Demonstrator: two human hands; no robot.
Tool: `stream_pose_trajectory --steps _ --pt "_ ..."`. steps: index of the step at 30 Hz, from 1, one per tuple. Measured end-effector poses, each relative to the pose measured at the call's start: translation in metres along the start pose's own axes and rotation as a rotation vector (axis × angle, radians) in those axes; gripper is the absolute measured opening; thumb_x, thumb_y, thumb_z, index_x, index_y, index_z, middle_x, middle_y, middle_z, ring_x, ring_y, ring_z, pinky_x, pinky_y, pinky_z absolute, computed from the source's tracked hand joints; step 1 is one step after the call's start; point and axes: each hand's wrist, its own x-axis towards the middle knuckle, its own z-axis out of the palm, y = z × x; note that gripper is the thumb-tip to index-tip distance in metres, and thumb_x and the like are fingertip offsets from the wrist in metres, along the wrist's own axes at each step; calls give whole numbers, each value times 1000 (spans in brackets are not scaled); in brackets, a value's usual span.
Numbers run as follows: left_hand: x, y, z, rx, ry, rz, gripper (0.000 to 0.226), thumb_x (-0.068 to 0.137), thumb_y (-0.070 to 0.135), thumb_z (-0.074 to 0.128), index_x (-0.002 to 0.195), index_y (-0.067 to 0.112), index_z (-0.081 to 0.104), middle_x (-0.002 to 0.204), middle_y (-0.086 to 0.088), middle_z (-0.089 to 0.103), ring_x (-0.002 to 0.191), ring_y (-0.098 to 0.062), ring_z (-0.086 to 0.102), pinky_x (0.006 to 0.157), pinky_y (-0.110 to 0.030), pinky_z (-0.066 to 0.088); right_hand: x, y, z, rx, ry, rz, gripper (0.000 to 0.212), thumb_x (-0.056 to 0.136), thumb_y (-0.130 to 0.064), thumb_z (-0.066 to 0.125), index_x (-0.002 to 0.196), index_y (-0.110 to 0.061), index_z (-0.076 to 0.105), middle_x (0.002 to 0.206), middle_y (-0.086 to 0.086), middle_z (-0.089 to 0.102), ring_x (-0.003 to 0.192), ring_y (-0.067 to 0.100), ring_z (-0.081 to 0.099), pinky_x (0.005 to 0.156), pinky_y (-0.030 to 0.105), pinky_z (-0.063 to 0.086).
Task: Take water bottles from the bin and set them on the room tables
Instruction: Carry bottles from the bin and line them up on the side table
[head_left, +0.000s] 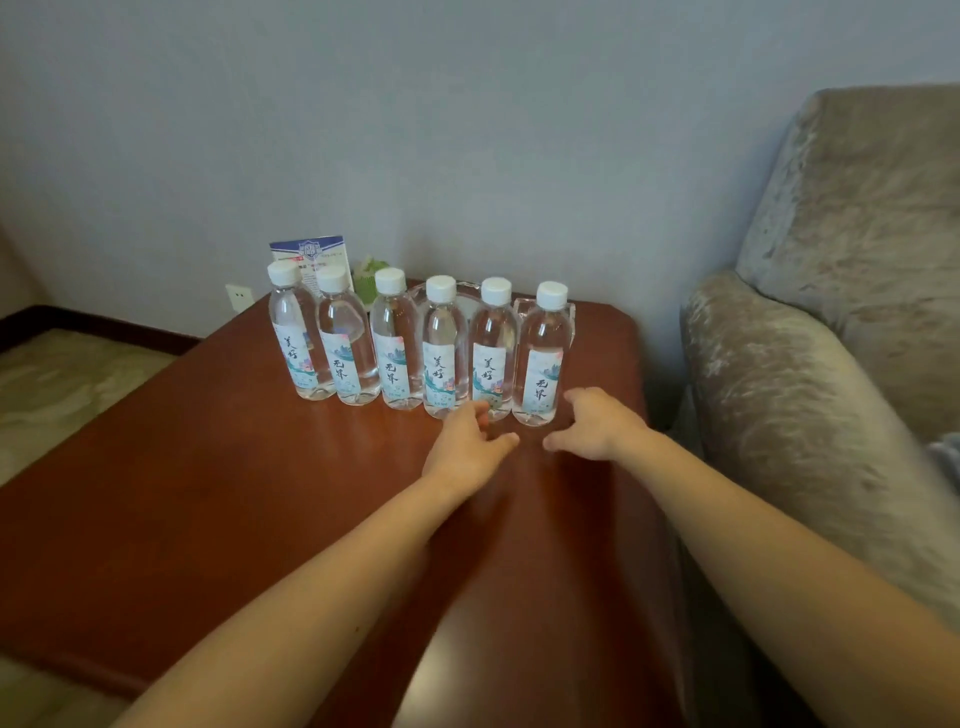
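Several clear water bottles with white caps and printed labels stand upright in a row (395, 348) near the far edge of a reddish-brown wooden table (208, 493). My left hand (467, 447) hovers low over the table in front of the second bottle from the right (491, 353), with fingers loosely spread close to its base, holding nothing. My right hand (597, 423) sits just right of the rightmost bottle (543, 358), fingers relaxed and empty. No bin is in view.
Behind the bottles stand a blue-and-white card (309, 254), a small green item (366, 278) and a clear glass tray (467, 291). A grey velvet armchair (805, 364) stands against the table's right side. A wall is just behind, with a socket (239, 297) at the left.
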Motion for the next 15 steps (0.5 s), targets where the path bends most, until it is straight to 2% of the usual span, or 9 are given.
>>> stream_pose_trajectory --steps 3,5,7,10,15 --pt "-20 24 -26 307 -148 25 72 87 36 71 146 15 38 148 -5 43 130 -21 50 108 -39 41 -29 -10 -19 -208 -112 -12 80 80 -49 72 145 -12 42 151 12 39 137 34 40 109 46 41" --pt "-35 47 -46 478 -233 52 74 88 40 68 149 18 32 150 -5 39 134 -23 45 108 -39 40 -51 -16 -37 -275 -163 -65 86 84 -48 68 153 -12 31 162 11 22 149 32 20 120 48 25" --pt "-51 75 -65 605 -298 93 78 87 42 68 151 20 29 152 -4 38 137 -23 42 110 -40 39 -79 -26 -62 -296 -185 -111 88 88 -46 65 157 -14 21 167 9 9 154 29 4 124 48 11" --pt "-79 127 -96 731 -378 111 84 85 44 69 153 21 24 156 -3 34 140 -24 37 111 -42 38 -127 -42 -107 -307 -205 -144 89 90 -43 65 158 -16 14 167 8 4 154 28 -3 124 49 3" --pt "-138 227 -155 859 -526 144 95 84 49 70 155 14 17 157 -7 32 142 -27 35 114 -41 34 -212 -69 -199 -221 -228 -118 93 89 -44 65 159 -17 10 167 7 -1 154 26 -7 124 49 1"
